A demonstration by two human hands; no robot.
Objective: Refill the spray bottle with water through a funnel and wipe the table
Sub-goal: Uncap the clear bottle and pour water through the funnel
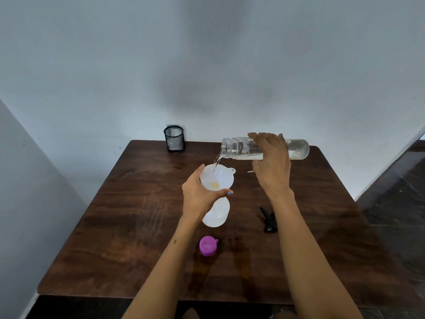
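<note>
Counter (pixel 142 238): dark wood, carries everything; landmark for places is the funnel.
Water bottle (pixel 296 149): clear, cap off, held nearly level above and to the right of the funnel, mouth toward it; a thin stream falls from the mouth into the funnel. Right hand (pixel 272 162) wraps it from above, fingers curled over the far side.
Spray bottle (pixel 217 214): white, translucent, stands directly under the funnel, head removed. Fill level cannot be read.
Funnel (pixel 218 178): white, seated in the spray bottle's neck. Left hand (pixel 199 195) steadies it, fingers curled round the rim.
Mesh cup (pixel 174 138): behind and left of the funnel.
Spray head (pixel 269 219): black, lying to the right of and nearer than the funnel.
Purple cap (pixel 207 245): nearer than the funnel.
Risks, judged: more tilt would outrun the spout and flood the rim; the unseen level could overflow; a loosened left hand could tip the funnel.
</note>
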